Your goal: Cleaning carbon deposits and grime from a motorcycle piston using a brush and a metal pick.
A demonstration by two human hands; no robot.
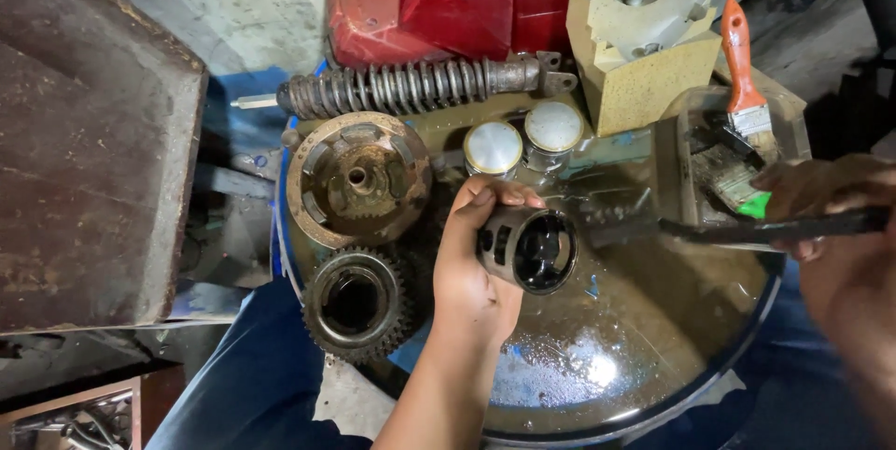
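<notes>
Single head view – looks steeply down, close range, onto round oily drum top (653, 357); no second view to overlap.

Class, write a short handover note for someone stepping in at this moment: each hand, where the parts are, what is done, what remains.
Left hand grips a dark slotted cylinder over the oily round basin.
Right hand holds a dark brush, its head at the cylinder's mouth.
Cylinder looks wet. Two pistons, rusty hub and gear lie alongside; whether they are cleaned is unclear.
</notes>
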